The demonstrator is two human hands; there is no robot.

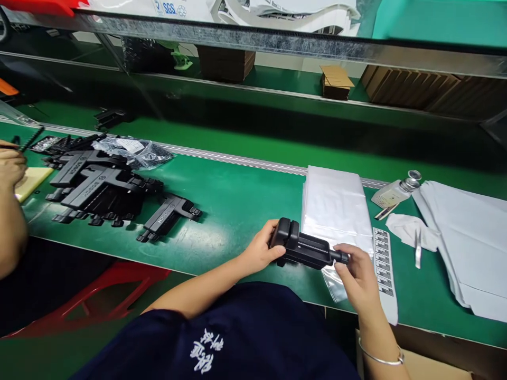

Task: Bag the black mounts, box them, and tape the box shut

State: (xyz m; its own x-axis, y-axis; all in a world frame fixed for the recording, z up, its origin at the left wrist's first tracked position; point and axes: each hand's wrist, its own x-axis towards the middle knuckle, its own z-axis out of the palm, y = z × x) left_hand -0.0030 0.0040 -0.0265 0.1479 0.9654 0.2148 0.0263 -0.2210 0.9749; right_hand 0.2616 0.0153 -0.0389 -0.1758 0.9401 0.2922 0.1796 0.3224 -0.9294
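Between my two hands is a black clamp-like device [312, 249] with thick padded jaws at one end and a round knob at the other. My left hand [261, 250] grips the jaw end, its thumb lying along the near side. At the other end, my right hand [358, 277] pinches the knob between thumb and fingers. The device is held just above the bench's near edge, partly in front of a stack of clear plastic bags [336, 203]. Similar black devices marked BOSCH [95, 184] are piled to the left, with a single one [168, 216] lying nearer.
A label sheet [382, 258], tweezers [418, 248], a white cloth [407, 227] and a metal-topped bottle [396, 192] lie right. White sheets [467, 237] are beyond them. A co-worker's arm [11, 221] is at far left. A shelf edge [253, 39] crosses overhead.
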